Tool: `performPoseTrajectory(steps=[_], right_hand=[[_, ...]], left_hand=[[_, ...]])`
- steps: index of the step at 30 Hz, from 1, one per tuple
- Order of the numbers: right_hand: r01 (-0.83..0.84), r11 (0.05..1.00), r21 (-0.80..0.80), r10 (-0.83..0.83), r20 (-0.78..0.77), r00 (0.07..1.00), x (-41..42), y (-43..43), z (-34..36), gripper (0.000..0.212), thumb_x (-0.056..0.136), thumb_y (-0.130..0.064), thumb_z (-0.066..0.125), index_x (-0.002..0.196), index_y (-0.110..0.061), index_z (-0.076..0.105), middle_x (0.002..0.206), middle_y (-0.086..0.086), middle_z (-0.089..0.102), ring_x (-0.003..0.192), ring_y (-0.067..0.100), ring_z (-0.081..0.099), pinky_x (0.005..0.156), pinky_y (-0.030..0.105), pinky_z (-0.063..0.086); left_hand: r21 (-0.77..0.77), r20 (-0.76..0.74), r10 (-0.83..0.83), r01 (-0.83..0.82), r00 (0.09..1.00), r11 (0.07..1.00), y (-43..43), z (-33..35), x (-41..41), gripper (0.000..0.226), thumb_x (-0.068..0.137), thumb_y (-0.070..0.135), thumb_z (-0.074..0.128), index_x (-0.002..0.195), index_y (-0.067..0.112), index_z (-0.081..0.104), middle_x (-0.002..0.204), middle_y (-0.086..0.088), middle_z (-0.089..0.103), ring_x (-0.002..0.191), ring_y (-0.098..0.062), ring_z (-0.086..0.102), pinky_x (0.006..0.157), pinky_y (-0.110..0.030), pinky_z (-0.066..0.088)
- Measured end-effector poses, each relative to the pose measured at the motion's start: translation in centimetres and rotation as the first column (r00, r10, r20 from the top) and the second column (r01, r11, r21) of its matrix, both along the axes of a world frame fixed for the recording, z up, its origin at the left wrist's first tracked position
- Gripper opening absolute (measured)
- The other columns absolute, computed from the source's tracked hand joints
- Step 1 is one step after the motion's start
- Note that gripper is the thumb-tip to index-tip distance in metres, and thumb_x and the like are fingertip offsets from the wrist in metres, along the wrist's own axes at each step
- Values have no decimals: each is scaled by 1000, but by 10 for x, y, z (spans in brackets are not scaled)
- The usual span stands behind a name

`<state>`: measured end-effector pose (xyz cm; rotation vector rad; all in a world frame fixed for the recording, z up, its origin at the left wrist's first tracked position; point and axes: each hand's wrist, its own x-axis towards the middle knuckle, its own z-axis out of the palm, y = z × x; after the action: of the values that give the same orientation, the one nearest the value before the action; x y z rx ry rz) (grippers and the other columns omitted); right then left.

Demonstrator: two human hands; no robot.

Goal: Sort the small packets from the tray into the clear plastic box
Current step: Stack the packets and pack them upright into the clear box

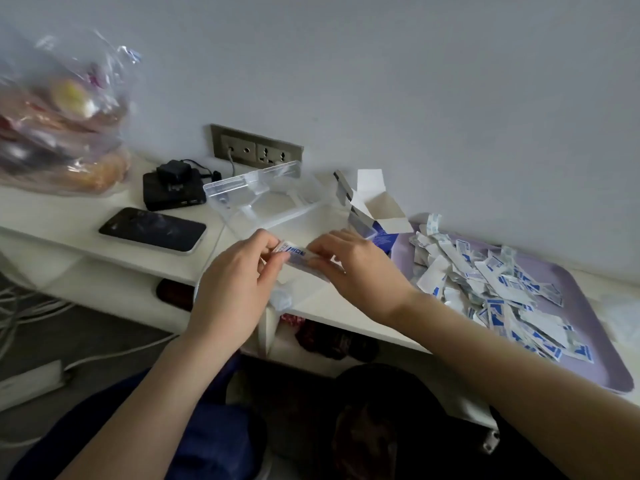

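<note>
Two bare hands meet just above an open clear plastic box (273, 202) on a white shelf (69, 209). The left hand (239, 275) pinches one end of a white-and-blue packet (296, 253) and the right hand (356, 268) pinches the other, so the packet spans the gap between them. More packets (485, 282) are heaped on a lilac tray (595, 351) to the right.

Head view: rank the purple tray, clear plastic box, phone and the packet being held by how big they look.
1. purple tray, clearly largest
2. clear plastic box
3. phone, but it lies nearer the edge of the wide-angle view, so this ranking is less sure
4. packet, smallest and partly covered
</note>
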<state>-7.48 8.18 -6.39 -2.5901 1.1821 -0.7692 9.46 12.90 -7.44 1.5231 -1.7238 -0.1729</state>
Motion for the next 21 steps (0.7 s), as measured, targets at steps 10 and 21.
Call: performPoseTrajectory(steps=[10,21], right_hand=[[373,883,285,-282,-315,906,39,-83,15,36,90,-34,53,70,-5,61,73,17,60,71,30,54,63,32,42],[432,715,550,-70,-558,827,96,-82,-27,22,85,-20,63,90,2,61,86,15,64,78,25,61,71,29,49]], left_hand=[[352,354,-22,-112,935,929,-15,-26,23,57,92,56,40,142,28,33,149,6,25,138,-16,22,113,-40,15],[330,312,-31,-78,950,941,-16,-29,29,54,90,59,43,135,29,39,148,9,28,137,-12,23,112,-34,13]])
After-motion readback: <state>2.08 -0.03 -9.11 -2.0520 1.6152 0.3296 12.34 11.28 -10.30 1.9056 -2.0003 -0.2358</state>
